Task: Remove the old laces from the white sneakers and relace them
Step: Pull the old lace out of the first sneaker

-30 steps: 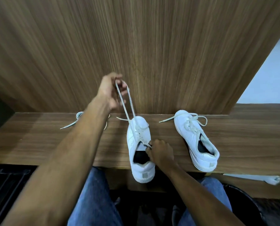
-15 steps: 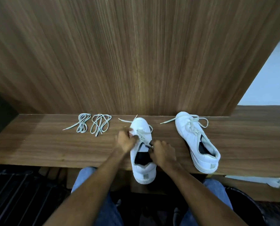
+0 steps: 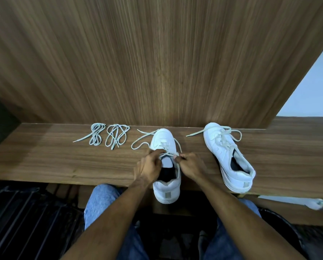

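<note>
A white sneaker (image 3: 163, 139) lies toe-away on the wooden bench (image 3: 63, 162), its heel past the front edge. Its lace (image 3: 140, 142) is loose and loops out to the left of the toe. My left hand (image 3: 149, 164) pinches the lace at the upper eyelets on the left side. My right hand (image 3: 189, 164) pinches the same lace on the right side. The second white sneaker (image 3: 226, 152) lies to the right, laced, with loose ends trailing by its toe. Two coiled spare laces (image 3: 95, 136) (image 3: 116, 136) rest at the left.
A wood-grain wall panel (image 3: 156, 62) rises directly behind the bench. A white object (image 3: 314, 202) lies on a lower ledge at the right. Dark slatted flooring (image 3: 25, 222) shows below left. My knees in blue jeans (image 3: 102, 201) are under the bench edge.
My left hand came down from high above the sneaker, where it held the lace pulled up, to the eyelets. The lace now lies slack by the toe. The right hand stayed at the eyelets.
</note>
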Demonstrator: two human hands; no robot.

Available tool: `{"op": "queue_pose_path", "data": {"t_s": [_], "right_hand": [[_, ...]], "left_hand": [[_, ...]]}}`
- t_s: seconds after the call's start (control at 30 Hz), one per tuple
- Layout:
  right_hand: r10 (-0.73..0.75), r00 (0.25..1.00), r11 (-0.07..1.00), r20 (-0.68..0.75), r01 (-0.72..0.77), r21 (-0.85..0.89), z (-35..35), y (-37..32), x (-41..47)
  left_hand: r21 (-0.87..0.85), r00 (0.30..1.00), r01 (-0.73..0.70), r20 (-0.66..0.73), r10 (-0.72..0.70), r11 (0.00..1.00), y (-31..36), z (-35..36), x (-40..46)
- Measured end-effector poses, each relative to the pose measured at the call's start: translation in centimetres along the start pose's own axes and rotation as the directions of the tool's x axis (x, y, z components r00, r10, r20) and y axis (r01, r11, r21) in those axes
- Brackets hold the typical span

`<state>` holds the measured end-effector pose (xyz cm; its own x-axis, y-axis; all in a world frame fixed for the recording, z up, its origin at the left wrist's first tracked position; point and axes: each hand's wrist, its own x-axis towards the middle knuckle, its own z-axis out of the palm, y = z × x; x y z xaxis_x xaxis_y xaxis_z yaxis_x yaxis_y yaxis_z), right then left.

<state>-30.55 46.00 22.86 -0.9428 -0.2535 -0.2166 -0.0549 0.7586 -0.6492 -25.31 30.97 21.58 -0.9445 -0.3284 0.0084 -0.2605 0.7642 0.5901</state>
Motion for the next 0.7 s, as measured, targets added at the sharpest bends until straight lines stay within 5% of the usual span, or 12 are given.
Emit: {"op": "queue_pose_path", "data": {"t_s": [0.13, 0.23, 0.27, 0.33, 0.4, 0.43, 0.5, 0.6, 0.7], "right_hand": [[-0.027, 1.000, 1.000, 0.016, 0.027, -0.015, -0.2, 0.1, -0.3], [-0.031, 0.999, 0.999, 0.014, 0.032, -0.020, -0.3, 0.0, -0.6], [-0.034, 0.999, 0.999, 0.013, 0.035, -0.031, -0.4, 0.0, -0.7], [-0.057, 0.998, 0.997, 0.006, 0.057, -0.052, -0.4, 0.1, -0.7], [-0.079, 0.997, 0.995, -0.018, 0.078, -0.067, -0.3, 0.1, -0.7], [-0.088, 0.996, 0.993, -0.027, 0.085, -0.078, -0.1, 0.2, -0.7], [-0.095, 0.995, 0.991, -0.040, 0.091, -0.095, 0.1, 0.1, -0.7], [-0.099, 0.994, 0.990, -0.048, 0.093, -0.105, 0.0, 0.0, -0.7], [-0.106, 0.993, 0.987, -0.055, 0.098, -0.128, 0.1, 0.1, -0.6]], "left_hand": [[0.331, 0.994, -0.111, 0.025, 0.109, 0.937, 2.4, -0.3, -0.2], [0.377, 0.993, -0.115, 0.016, 0.117, 0.919, 2.7, -0.5, 0.5], [0.275, 0.998, -0.037, -0.038, 0.049, 0.961, 2.5, -0.6, 0.8], [-0.283, 0.958, 0.218, -0.119, -0.259, 0.934, 1.8, -0.6, 1.7], [-0.741, 0.842, 0.391, 0.050, -0.537, 0.545, 1.2, -0.3, 2.1], [-0.786, 0.818, 0.405, 0.083, -0.569, 0.468, 0.7, 0.0, 2.2], [-0.672, 0.877, 0.348, -0.012, -0.480, 0.653, 0.2, 0.4, 2.3], [-0.229, 0.992, -0.011, -0.124, -0.018, 0.973, 0.1, 0.3, 1.6], [0.299, 0.965, -0.245, -0.014, 0.262, 0.922, 0.9, 0.3, 1.0]]}}
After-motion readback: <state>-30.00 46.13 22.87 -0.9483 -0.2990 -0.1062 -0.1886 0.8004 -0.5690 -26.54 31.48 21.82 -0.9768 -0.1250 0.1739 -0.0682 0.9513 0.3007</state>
